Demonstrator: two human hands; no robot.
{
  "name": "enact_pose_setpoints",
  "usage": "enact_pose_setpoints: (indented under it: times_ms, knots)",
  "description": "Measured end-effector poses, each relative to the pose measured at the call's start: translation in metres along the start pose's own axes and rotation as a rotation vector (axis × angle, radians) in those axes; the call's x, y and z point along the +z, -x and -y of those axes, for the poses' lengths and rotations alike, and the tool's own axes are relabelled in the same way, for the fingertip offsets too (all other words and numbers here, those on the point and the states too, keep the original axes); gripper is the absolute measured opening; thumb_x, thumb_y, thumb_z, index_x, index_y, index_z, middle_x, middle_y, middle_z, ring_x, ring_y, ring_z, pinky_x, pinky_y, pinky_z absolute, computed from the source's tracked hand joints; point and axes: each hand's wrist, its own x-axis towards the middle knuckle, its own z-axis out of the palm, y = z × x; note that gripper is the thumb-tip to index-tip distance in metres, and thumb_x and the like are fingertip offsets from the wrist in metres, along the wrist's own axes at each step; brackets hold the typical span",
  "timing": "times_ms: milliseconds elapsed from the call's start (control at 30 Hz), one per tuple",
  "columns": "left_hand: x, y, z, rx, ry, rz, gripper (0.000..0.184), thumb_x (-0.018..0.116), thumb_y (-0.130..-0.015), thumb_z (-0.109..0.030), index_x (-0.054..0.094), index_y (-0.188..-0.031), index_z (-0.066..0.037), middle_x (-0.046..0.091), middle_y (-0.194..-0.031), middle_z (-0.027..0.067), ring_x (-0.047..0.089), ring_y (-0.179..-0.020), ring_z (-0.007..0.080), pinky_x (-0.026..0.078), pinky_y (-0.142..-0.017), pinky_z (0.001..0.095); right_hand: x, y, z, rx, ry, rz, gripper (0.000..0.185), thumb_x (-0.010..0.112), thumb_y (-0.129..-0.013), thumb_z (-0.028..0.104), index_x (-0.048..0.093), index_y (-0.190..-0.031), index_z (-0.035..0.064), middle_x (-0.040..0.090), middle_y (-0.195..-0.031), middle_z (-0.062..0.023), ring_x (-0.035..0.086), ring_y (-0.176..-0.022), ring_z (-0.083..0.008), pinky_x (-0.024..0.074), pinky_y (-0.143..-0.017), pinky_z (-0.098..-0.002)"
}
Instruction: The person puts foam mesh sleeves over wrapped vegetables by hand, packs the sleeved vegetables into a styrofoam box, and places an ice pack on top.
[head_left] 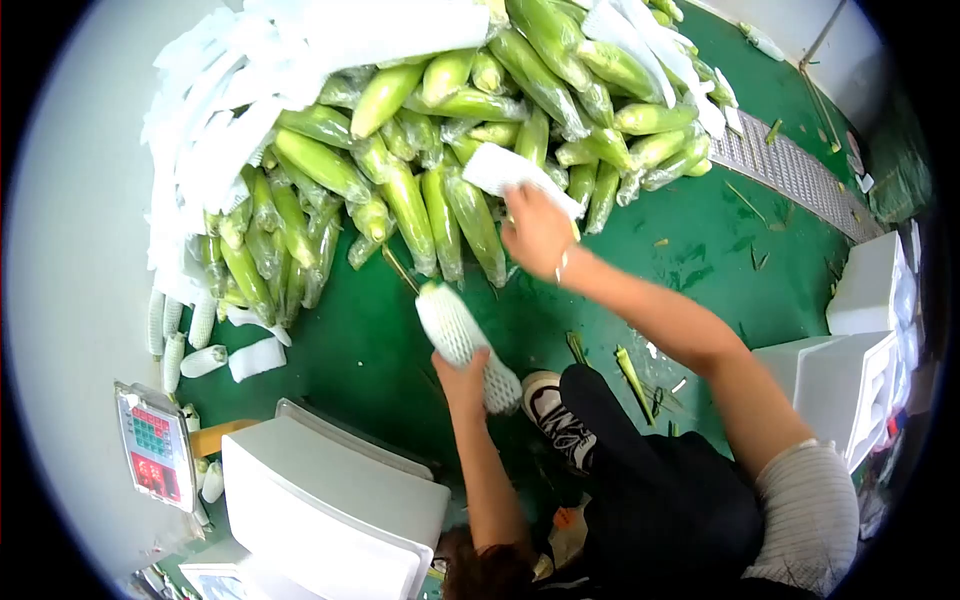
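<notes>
My left hand is wrapped round an ear of corn in a white foam net sleeve, its green end pointing up towards the pile. In my right hand is another white foam net sleeve, over the front edge of the pile. Whether that sleeve has corn inside I cannot tell. Beyond both hands lies a large heap of green corn ears, many wrapped in clear film. A stack of flat white foam sleeves covers the heap's left side.
Several foam-sleeved ears lie at the left by the wall. A scale display stands beside white foam boxes; more white boxes are at the right. Husk scraps litter the green floor near a metal drain grate.
</notes>
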Motion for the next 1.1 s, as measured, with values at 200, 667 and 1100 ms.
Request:
enact_pose_setpoints:
  times_ms: [200, 667, 1100]
  knots:
    - [-0.025, 0.03, 0.039, 0.069, -0.645, -0.364, 0.081, 0.073, -0.056, -0.018, 0.034, -0.125, 0.0, 0.046, -0.12, 0.0226, 0.047, -0.109, 0.0387, 0.04, -0.092, 0.0439, 0.012, -0.085, -0.033, -0.067, -0.111, 0.058, 0.066, 0.066, -0.072, 0.015, 0.036, -0.131, 0.0135, 0.061, -0.086, -0.0179, 0.06, -0.08, -0.0351, 0.0482, -0.069, -0.0447]
    - [0.079, 0.023, 0.009, 0.149, 0.222, 0.515, 0.038, 0.053, -0.09, -0.021, 0.044, -0.116, 0.006, 0.054, -0.108, 0.0196, 0.057, -0.091, 0.0246, 0.048, -0.079, 0.0351, 0.018, 0.151, -0.022, 0.624, -1.756, 0.175, 0.018, 0.064, -0.085, 0.027, 0.062, -0.085, 0.0093, 0.06, -0.08, 0.0041, 0.053, -0.067, -0.005, 0.0414, -0.056, -0.0211]
    - [0.11, -0.071, -0.073, 0.892, -1.544, 0.019, 0.028, 0.054, -0.076, -0.037, 0.063, -0.063, -0.013, 0.06, -0.059, 0.0081, 0.056, -0.049, 0.0245, 0.043, -0.044, 0.0398, 0.074, 0.038, -0.039, 0.75, -1.772, 0.129, 0.013, 0.062, -0.08, 0.019, 0.058, -0.083, 0.0064, 0.061, -0.078, -0.0049, 0.058, -0.068, -0.019, 0.0485, -0.06, -0.0344]
